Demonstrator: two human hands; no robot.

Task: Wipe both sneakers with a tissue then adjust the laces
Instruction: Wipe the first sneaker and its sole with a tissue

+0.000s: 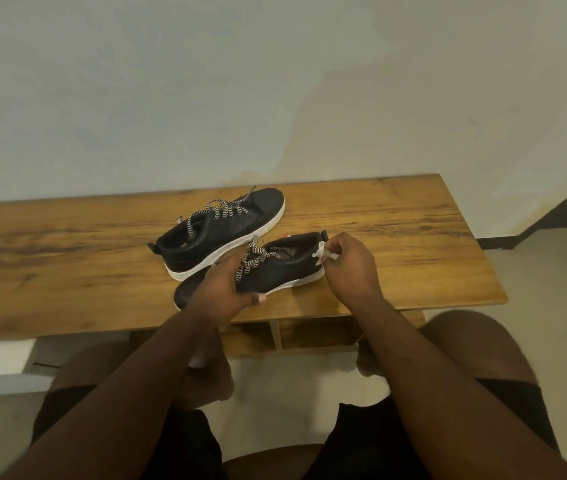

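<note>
A: Position check. Two black sneakers with white soles on the wooden table [396,216]. Far sneaker [221,232] lies untouched, toe toward the wall, zigzag laces [218,211] loose across its tongue. Near sneaker [275,268] sits at the table's front edge, heel to the right.

B: Hands?

A: Left hand [221,291] grips the near sneaker across the forefoot, fingers curled over the top by its laces [256,261], thumb tucked under the sole edge. Right hand [351,263] is at the heel collar, fingers bunched together and pinching a small wad of white tissue [322,254] against the black upper.

B: So which step?

A: Wiping, I'd judge, on the near shoe, at the heel end. Lace work not yet begun; both sets look slack and uneven. Can't tell from here whether the far shoe has been wiped.

B: Next move needs what?

A: Likely a drag of the tissue along the side panel toward the toe, or down onto the white sole. The left hand has to hold the shoe firm, maybe tilt it, so the wipe doesn't shove it off the front edge. The tissue is a small scrap; pressing hard could tear or roll it. The left hand also covers the forefoot, so it'd need to shift for that part to be reached.
</note>
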